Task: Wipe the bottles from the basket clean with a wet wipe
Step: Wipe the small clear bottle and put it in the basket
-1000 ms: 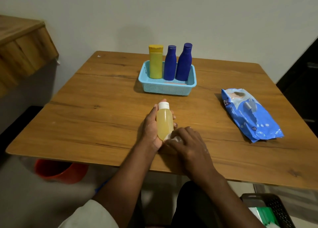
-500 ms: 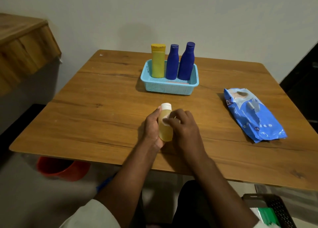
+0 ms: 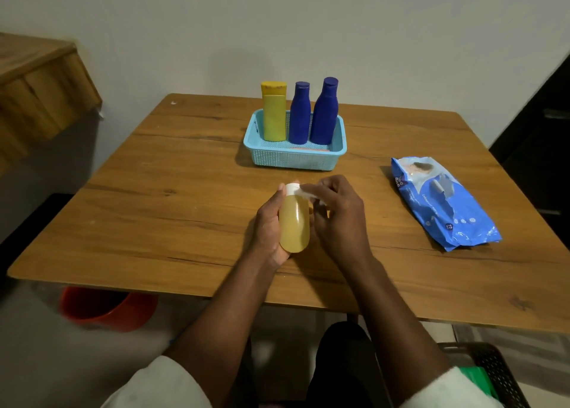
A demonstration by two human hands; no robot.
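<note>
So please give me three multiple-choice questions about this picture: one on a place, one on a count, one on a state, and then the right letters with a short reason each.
1. Where does the blue wipes pack lie?
A. inside the basket
B. on the table, to the right of the basket
C. on the floor

2. How many bottles stand in the basket?
A. one
B. three
C. five

3. What does the right hand do?
A. rests flat on the table
B. reaches into the wipes pack
C. presses a wet wipe on the cap of the amber bottle

Answers:
1 B: the pack lies on the wood, apart from the basket.
2 B: one yellow bottle and two dark blue bottles stand there.
3 C: its fingers pinch the wipe at the white cap, while the left hand holds the bottle.
</note>
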